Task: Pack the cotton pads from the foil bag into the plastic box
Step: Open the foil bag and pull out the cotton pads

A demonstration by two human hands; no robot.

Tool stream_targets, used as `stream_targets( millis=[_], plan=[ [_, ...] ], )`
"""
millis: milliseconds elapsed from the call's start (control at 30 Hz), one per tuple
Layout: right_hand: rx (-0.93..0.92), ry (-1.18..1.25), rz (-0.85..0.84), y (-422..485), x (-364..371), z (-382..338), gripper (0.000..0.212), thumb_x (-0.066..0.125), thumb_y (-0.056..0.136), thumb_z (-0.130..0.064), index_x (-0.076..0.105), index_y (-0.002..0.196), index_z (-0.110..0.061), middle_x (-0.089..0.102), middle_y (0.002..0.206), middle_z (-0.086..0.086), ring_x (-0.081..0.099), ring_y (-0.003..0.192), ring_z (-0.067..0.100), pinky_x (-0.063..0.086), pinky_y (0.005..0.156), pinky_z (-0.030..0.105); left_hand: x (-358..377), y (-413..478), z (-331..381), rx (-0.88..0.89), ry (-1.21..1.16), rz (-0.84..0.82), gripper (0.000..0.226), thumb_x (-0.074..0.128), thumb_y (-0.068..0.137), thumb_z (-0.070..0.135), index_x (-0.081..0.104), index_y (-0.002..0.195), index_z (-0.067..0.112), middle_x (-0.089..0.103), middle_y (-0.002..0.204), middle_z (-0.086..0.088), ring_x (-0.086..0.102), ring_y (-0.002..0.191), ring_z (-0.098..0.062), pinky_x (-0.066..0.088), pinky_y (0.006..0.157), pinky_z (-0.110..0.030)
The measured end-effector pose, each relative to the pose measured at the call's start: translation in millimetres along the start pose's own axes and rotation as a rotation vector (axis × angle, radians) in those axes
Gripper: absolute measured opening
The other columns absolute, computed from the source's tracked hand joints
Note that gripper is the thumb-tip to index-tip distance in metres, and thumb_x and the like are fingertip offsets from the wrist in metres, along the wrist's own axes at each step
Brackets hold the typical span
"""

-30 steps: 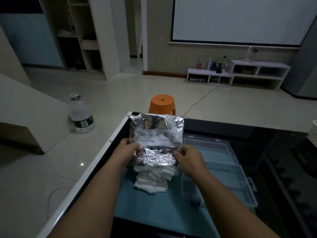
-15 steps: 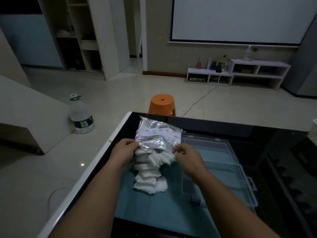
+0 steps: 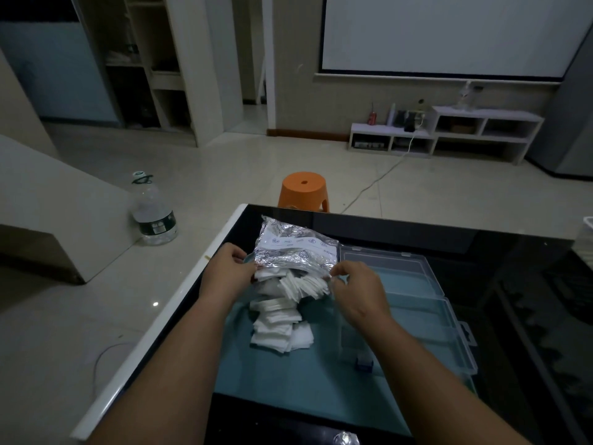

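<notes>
Cotton pads spilling from foil bag onto mat beside plastic box, bag mouth facing person, long axis pointing away, left hand and right hand pinching mouth corners, bag lower than before.

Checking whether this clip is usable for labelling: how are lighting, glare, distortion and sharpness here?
Head view: dim and underexposed, far shelves nearly black. Head view: the foil bag throws bright glints, and the floor carries one small glare spot. Head view: wide-angle distortion skews the table edge and tilts the projection screen; the cotton pads look reasonably sharp.
</notes>
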State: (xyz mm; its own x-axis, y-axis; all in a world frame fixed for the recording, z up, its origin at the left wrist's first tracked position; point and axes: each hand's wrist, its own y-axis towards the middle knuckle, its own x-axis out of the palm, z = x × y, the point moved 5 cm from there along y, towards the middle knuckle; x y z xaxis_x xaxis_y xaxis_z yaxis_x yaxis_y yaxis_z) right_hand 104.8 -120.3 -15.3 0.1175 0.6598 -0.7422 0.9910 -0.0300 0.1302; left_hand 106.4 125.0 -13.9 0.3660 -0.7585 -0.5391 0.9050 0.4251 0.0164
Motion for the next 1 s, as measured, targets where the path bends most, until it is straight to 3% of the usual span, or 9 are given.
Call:
stream_targets(
  millis=[167, 267, 367, 500, 600, 700, 800, 867, 1000],
  plan=[
    [-0.133, 0.005, 0.046, -23.2, -9.9, -11.2, 0.015, 0.058, 0.086, -0.015, 0.069, 0.095, -0.02, 0.061, 0.092, -0.007, 0.055, 0.088, 0.012, 0.045, 0.075, 0.026, -16.6, -21.9, 16.3, 0.159, 0.247, 0.075, 0.01, 0.062, 0.074, 0.015, 0.063, 0.072, 0.025, 0.063, 0.083, 0.003, 0.058, 0.075, -0.017, 0.039, 0.062, -0.028],
    [-0.215, -0.041, -0.006, -31.6, -6.5, -17.3, 0.015, 0.059, 0.084, -0.017, 0.069, 0.095, -0.02, 0.063, 0.092, -0.005, 0.055, 0.088, 0.013, 0.047, 0.075, 0.028, -7.5, -35.1, 28.6, 0.287, 0.312, -0.107, 0.01, 0.063, 0.075, 0.016, 0.068, 0.076, 0.025, 0.066, 0.082, 0.008, 0.06, 0.077, -0.013, 0.045, 0.066, -0.026],
    [-0.26, -0.11, -0.094, -38.2, -1.8, -21.3, 0.02, 0.058, 0.081, -0.017, 0.071, 0.096, -0.021, 0.067, 0.095, -0.002, 0.059, 0.088, 0.018, 0.05, 0.075, 0.032, 8.4, -48.5, 32.5, 0.416, 0.501, -0.254, 0.009, 0.066, 0.077, 0.031, 0.073, 0.083, 0.03, 0.069, 0.085, 0.012, 0.063, 0.081, -0.009, 0.05, 0.072, -0.026],
    [-0.267, -0.281, -0.236, -44.3, 9.0, -20.7, 0.025, 0.055, 0.081, -0.022, 0.072, 0.099, -0.026, 0.066, 0.098, 0.007, 0.061, 0.092, 0.028, 0.05, 0.076, 0.032, 25.4, -50.0, 19.7, 0.533, 0.745, -0.311, 0.033, 0.067, 0.067, 0.054, 0.067, 0.096, 0.038, 0.068, 0.091, 0.013, 0.063, 0.085, -0.012, 0.05, 0.071, -0.028],
    [-0.323, -0.389, -0.296, -47.4, 18.1, -20.8, 0.03, 0.054, 0.086, -0.027, 0.069, 0.11, -0.031, 0.062, 0.103, 0.012, 0.057, 0.1, 0.034, 0.044, 0.078, 0.03, 27.5, -46.0, 15.3, 0.566, 0.797, -0.311, 0.046, 0.07, 0.06, 0.059, 0.063, 0.1, 0.037, 0.067, 0.093, 0.012, 0.062, 0.088, -0.013, 0.05, 0.07, -0.028],
    [-0.343, -0.477, -0.371, -48.7, 24.3, -20.3, 0.038, 0.054, 0.086, -0.026, 0.063, 0.122, -0.034, 0.058, 0.116, 0.012, 0.05, 0.112, 0.034, 0.04, 0.093, 0.034, 28.9, -45.2, 14.4, 0.589, 0.849, -0.314, 0.052, 0.072, 0.058, 0.06, 0.061, 0.102, 0.035, 0.067, 0.097, 0.01, 0.062, 0.093, -0.017, 0.046, 0.069, -0.028],
    [-0.36, -0.533, -0.435, -48.5, 37.6, -17.8, 0.043, 0.058, 0.082, -0.04, 0.059, 0.126, -0.036, 0.058, 0.12, 0.011, 0.047, 0.118, 0.033, 0.038, 0.097, 0.038, 33.5, -48.1, 11.4, 0.601, 0.885, -0.335, 0.056, 0.071, 0.057, 0.061, 0.059, 0.104, 0.034, 0.067, 0.104, 0.008, 0.062, 0.098, -0.021, 0.045, 0.072, -0.03],
    [-0.39, -0.579, -0.449, -50.4, 42.5, -18.8, 0.047, 0.062, 0.08, -0.048, 0.059, 0.125, -0.034, 0.059, 0.121, 0.011, 0.046, 0.119, 0.033, 0.036, 0.097, 0.038, 36.1, -49.6, 9.8, 0.592, 0.891, -0.35, 0.056, 0.071, 0.059, 0.058, 0.059, 0.107, 0.033, 0.067, 0.107, 0.006, 0.062, 0.099, -0.022, 0.046, 0.073, -0.031],
    [-0.429, -0.638, -0.408, -53.1, 41.6, -21.5, 0.043, 0.061, 0.087, -0.044, 0.059, 0.127, -0.028, 0.055, 0.124, 0.014, 0.041, 0.12, 0.033, 0.032, 0.099, 0.036, 37.6, -47.1, 7.9, 0.554, 0.9, -0.369, 0.048, 0.07, 0.066, 0.049, 0.06, 0.111, 0.036, 0.068, 0.107, 0.005, 0.062, 0.099, -0.021, 0.045, 0.073, -0.03]
  ],
)
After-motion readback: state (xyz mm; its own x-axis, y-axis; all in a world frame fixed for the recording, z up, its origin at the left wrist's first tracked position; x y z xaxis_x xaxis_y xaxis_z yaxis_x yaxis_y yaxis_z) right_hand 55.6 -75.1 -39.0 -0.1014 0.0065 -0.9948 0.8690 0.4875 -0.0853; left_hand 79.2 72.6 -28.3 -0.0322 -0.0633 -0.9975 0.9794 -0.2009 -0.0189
